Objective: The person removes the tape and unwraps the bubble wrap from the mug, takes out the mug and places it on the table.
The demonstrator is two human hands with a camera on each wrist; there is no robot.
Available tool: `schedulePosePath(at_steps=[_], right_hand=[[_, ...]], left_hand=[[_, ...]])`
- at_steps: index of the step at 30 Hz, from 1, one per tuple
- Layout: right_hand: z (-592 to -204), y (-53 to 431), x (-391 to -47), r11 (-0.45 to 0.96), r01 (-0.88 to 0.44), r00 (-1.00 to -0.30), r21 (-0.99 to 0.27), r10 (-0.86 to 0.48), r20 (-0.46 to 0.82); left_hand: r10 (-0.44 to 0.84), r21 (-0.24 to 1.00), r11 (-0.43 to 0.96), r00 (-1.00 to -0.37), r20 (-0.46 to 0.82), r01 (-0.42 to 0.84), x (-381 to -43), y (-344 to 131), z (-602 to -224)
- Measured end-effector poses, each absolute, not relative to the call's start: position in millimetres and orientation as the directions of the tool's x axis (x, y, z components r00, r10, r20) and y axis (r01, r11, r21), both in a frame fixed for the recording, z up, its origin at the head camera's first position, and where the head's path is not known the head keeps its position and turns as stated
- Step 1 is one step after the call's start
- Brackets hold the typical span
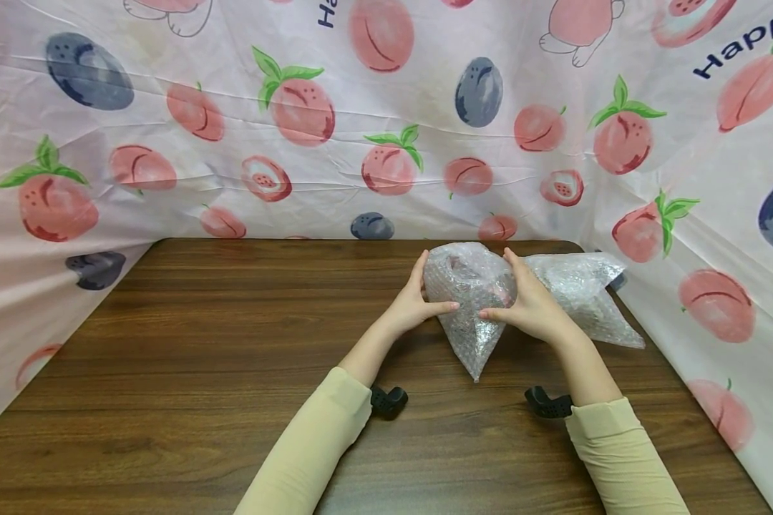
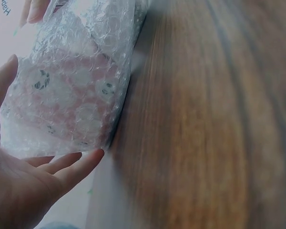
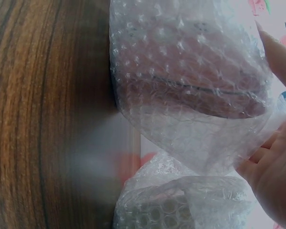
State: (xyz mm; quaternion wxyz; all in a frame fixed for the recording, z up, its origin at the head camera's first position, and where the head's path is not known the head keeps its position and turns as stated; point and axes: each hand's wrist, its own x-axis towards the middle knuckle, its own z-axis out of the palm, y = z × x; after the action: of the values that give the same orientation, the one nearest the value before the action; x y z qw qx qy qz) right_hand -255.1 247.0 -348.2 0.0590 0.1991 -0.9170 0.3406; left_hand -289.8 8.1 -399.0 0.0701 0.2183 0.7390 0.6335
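Note:
A package in clear bubble wrap (image 1: 469, 275) sits toward the back right of the table, a pointed flap of wrap hanging toward me. Through the plastic, the left wrist view shows a pink item (image 2: 62, 98) with white patches and dark marks; its exact kind is blurred. My left hand (image 1: 410, 306) holds the package's left side, thumb across the front. On the opposite side my right hand (image 1: 533, 306) grips it likewise, with its thumb near the left one. Some fingers are hidden behind the wrap in the head view.
A second bubble-wrapped bundle (image 1: 576, 290) lies just right of the package, near the table's right edge. Brown wood-grain table (image 1: 232, 372) extends left and in front. Fruit-print cloth (image 1: 335, 179) hangs behind and along both sides.

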Motion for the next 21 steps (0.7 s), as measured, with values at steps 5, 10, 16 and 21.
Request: schedulePosePath(at_steps=[5,10,16,21], right_hand=[[-348.3,247.3,-254.7,0.712,-0.4,-0.916,-0.577,-0.322,0.238],[-349.1,246.9,-254.1,0.71,-0.41,-0.912,-0.572,-0.326,0.249],[-349.5,245.1,-253.5,0.703,-0.43,-0.903,-0.566,-0.338,0.266],[-349.0,242.9,-253.1,0.702,-0.448,-0.894,-0.553,-0.346,0.285]], left_hand=[[0.43,0.982,0.038,-0.89,0.152,0.185,-290.6,10.7,-401.6],[0.421,0.995,-0.009,-0.902,0.098,0.103,-289.1,13.1,-403.0],[0.388,0.995,-0.032,-0.916,0.102,0.097,-287.8,14.9,-403.8],[0.362,0.994,-0.034,-0.925,0.112,0.107,-286.8,15.5,-403.8]])
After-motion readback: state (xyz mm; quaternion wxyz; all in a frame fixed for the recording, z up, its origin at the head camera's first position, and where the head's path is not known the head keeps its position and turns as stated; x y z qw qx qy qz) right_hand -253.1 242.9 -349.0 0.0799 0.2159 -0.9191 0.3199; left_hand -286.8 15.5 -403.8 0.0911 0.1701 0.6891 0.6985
